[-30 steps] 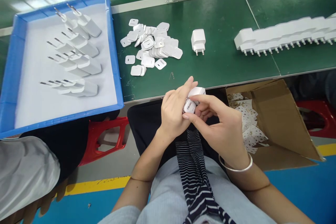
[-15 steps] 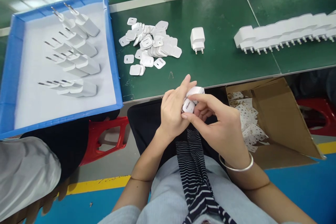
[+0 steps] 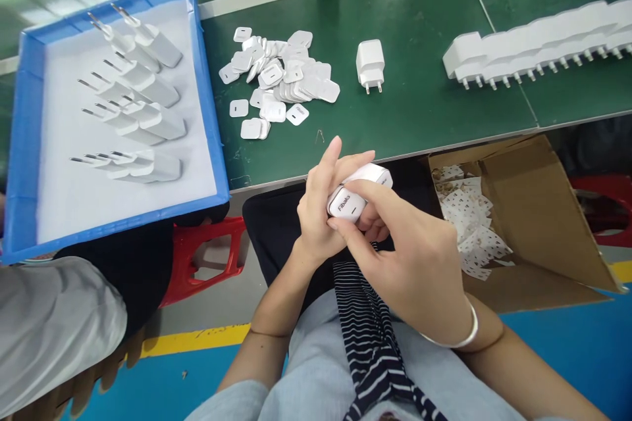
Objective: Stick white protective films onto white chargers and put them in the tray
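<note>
The white charger (image 3: 347, 204), lettered "Fibaks" on an end face with 1 small slot, is held between 2 bare hands, over the lap and just off the near edge of the green tabletop (image 3: 419, 105). It lies immediately left of the right hand (image 3: 409, 243), whose thumb and forefinger are closed across opposite edges of that face; its other fingers curl beneath. The left hand (image 3: 318, 204) stands at the far side, palm turned inward and 2 fingers extended; the charger appears to rest against the palm, but whether this hand grips cannot be told. Both hands are equally near. The face points up towards the viewer, so the long axis appears to recede beneath it, mostly hidden. A second charger (image 3: 370, 175) lies directly beyond, its long axis running left to right, under the left fingers. On the tabletop are a heap of loose white plates (image 3: 291, 75), a single adapter (image 3: 370, 64) with prongs towards the person, and, right, a row of adapters (image 3: 538, 46). A blue tray (image 3: 215, 128) of pronged units (image 3: 153, 168) lies left; below right, an open cardboard box (image 3: 528, 191) contains patterned papers (image 3: 474, 217).
</note>
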`<state>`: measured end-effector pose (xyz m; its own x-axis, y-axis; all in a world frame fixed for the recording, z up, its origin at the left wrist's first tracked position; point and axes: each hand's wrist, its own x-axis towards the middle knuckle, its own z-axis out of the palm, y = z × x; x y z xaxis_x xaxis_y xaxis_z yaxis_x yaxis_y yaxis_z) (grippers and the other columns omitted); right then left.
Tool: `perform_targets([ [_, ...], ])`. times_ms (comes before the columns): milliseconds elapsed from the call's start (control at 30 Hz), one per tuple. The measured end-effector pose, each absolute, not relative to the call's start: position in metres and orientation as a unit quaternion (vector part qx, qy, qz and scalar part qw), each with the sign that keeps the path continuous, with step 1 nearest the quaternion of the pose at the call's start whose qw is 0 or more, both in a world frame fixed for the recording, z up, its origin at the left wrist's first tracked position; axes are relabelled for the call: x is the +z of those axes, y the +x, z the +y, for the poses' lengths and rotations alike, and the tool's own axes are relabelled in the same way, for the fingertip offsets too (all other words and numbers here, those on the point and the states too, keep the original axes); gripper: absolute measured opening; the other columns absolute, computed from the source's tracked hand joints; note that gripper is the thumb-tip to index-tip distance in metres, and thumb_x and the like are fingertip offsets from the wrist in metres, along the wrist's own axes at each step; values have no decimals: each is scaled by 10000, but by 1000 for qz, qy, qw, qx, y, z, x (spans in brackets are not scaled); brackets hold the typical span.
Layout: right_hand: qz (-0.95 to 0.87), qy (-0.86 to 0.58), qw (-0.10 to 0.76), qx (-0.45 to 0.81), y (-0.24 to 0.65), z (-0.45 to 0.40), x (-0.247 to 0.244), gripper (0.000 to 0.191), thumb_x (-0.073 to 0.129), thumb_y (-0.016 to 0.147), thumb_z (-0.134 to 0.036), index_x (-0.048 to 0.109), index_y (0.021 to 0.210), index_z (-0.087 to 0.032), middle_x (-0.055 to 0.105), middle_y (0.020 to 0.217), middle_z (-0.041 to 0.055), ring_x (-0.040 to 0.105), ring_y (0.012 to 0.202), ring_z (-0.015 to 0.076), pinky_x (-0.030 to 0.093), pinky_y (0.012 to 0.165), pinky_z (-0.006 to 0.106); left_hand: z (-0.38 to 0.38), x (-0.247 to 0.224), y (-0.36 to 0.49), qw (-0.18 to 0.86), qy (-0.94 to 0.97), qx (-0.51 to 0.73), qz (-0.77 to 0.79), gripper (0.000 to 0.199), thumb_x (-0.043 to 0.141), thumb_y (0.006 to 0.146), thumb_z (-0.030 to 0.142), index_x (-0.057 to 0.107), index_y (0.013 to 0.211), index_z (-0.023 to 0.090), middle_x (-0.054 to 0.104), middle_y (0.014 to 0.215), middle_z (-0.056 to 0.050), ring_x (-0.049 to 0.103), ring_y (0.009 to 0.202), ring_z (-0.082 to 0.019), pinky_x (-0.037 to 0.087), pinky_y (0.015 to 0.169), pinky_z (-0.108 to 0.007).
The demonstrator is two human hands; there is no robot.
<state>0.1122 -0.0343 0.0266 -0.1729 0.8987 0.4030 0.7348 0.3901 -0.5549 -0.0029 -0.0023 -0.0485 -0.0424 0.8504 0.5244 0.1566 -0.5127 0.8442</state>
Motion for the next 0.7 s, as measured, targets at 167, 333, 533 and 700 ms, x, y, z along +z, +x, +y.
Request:
perform_targets([
  [167, -761, -539, 344, 108, 108, -36, 30, 219, 696, 925, -219, 718, 1102, -92, 747, 806, 27, 649, 612, 124, 463, 558, 263, -6, -49, 1, 343, 588, 621, 388, 517, 500, 1020, 467, 400, 1522, 396, 727, 1301, 12, 707, 1112, -213, 557, 971, -437],
  [333, -759, -542, 345, 104, 109, -37, 29, 232, 710, 915, -236, 722, 1080, -73, 749, 801, 36, 654, 612, 126, 462, 552, 265, -7, -47, 5, 353, 576, 626, 389, 505, 519, 1015, 457, 424, 1507, 393, 729, 1292, 5, 718, 1085, -214, 578, 944, -430],
  [533, -760, -545, 338, 103, 111, -35, 29, 221, 723, 896, -234, 719, 1058, -84, 728, 747, 16, 637, 584, 119, 455, 528, 257, -6, -45, 2, 337, 590, 621, 390, 546, 602, 983, 406, 435, 1503, 391, 734, 1286, 4, 711, 1091, -214, 558, 985, -437],
  [700, -752, -551, 342, 116, 109, -34, 28, 265, 703, 926, -291, 685, 1117, -109, 693, 720, -5, 615, 558, 116, 473, 508, 253, -6, -43, 2, 424, 553, 610, 379, 644, 694, 925, 413, 422, 1507, 382, 729, 1295, -20, 717, 1075, -212, 589, 925, -398],
])
